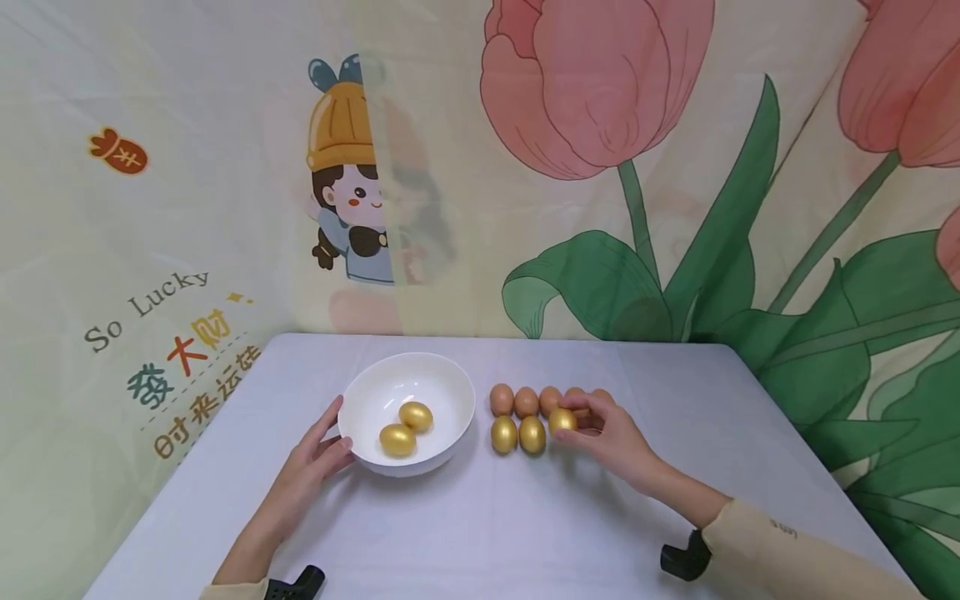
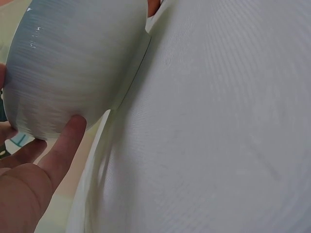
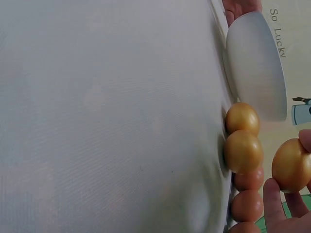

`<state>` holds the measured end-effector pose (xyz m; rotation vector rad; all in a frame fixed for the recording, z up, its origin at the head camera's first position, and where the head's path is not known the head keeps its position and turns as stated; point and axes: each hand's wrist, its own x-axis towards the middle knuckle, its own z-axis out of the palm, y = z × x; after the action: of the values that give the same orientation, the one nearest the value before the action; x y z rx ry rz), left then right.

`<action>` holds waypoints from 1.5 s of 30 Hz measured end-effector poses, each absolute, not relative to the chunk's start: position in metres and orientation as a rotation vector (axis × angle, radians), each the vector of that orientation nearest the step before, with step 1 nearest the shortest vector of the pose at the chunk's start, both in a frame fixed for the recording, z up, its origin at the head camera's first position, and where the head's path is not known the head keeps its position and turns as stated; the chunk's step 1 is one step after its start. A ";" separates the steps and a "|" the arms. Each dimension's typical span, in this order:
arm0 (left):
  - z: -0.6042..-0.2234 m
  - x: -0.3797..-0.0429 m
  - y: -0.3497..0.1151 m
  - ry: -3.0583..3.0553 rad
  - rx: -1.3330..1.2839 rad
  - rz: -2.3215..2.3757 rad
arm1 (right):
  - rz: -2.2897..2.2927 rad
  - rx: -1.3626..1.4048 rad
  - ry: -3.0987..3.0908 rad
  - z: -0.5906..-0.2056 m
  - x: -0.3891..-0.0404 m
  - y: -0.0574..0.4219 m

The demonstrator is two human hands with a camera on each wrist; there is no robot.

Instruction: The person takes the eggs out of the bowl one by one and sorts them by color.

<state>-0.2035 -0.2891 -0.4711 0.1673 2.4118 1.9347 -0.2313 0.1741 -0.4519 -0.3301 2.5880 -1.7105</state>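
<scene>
A white bowl (image 1: 442, 392) stands on the left half of the table, with two golden eggs (image 1: 397, 440) inside it. Against its left side rests my left hand (image 1: 306, 473), fingers spread along the wall near the rim; the left wrist view shows the thumb (image 2: 73, 133) touching the outside. My right hand (image 1: 617, 440) pinches a golden egg (image 3: 290, 166), raised off the cloth in the right wrist view. Beside it, two more golden eggs (image 1: 532, 435) stand side by side. Behind them runs a row of brown eggs (image 1: 526, 402), partly hidden by the right hand.
A white cloth (image 1: 465, 533) covers the table. Behind it hangs a printed backdrop (image 1: 450, 150) with tulips, a cartoon child and lettering. Black wrist devices (image 1: 686, 557) sit at both cuffs.
</scene>
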 end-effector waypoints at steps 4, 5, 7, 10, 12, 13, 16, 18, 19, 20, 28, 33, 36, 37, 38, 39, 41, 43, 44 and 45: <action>-0.471 -0.204 -0.289 2.418 0.163 1.929 | -1.674 -0.274 2.608 -0.460 -0.234 0.177; -0.471 -0.204 -0.288 2.420 0.163 1.928 | -1.667 -0.265 2.613 -0.462 -0.235 0.177; -0.471 -0.204 -0.288 2.424 0.162 1.924 | -1.650 -0.266 2.628 -0.465 -0.236 0.177; -0.471 -0.204 -0.288 2.431 0.161 1.917 | -1.645 -0.299 2.640 -0.470 -0.237 0.175; -0.472 -0.204 -0.288 2.432 0.161 1.919 | -1.621 -0.322 2.660 -0.474 -0.237 0.174; -0.472 -0.204 -0.288 2.432 0.158 1.919 | -1.608 -0.319 2.672 -0.476 -0.238 0.173; -0.471 -0.203 -0.288 2.424 0.158 1.927 | -1.535 -0.313 2.735 -0.482 -0.237 0.173; -0.471 -0.203 -0.288 2.417 0.161 1.933 | -1.484 -0.319 2.780 -0.486 -0.237 0.172; -0.471 -0.203 -0.288 2.414 0.161 1.935 | -1.469 -0.333 2.798 -0.486 -0.236 0.172; -0.471 -0.203 -0.288 2.411 0.164 1.937 | -1.457 -0.352 2.815 -0.487 -0.235 0.171; -0.471 -0.204 -0.288 2.413 0.148 1.936 | -1.404 -0.435 2.899 -0.488 -0.235 0.168; -0.470 -0.204 -0.288 2.428 0.143 1.916 | -1.406 -0.429 2.873 -0.489 -0.234 0.169; -0.469 -0.204 -0.288 2.439 0.138 1.907 | -1.421 -0.431 2.845 -0.489 -0.234 0.171; -0.469 -0.204 -0.288 2.442 0.136 1.903 | -1.421 -0.434 2.843 -0.489 -0.235 0.171; -0.469 -0.204 -0.288 2.443 0.135 1.902 | -1.427 -0.433 2.839 -0.489 -0.235 0.171; -0.469 -0.204 -0.288 2.443 0.134 1.902 | -1.434 -0.433 2.836 -0.489 -0.235 0.172; -0.469 -0.203 -0.288 2.438 0.133 1.906 | -1.453 -0.433 2.827 -0.489 -0.236 0.171; -0.470 -0.203 -0.288 2.430 0.134 1.911 | -1.460 -0.435 2.827 -0.489 -0.237 0.171; -0.470 -0.203 -0.288 2.427 0.133 1.913 | -1.462 -0.435 2.826 -0.489 -0.237 0.171; -0.470 -0.203 -0.288 2.425 0.132 1.915 | -1.463 -0.436 2.828 -0.489 -0.237 0.171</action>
<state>-0.2031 -0.2879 -0.4701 0.1323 2.4246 1.9152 -0.2372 0.1707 -0.4895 -0.4355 2.8284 -1.4634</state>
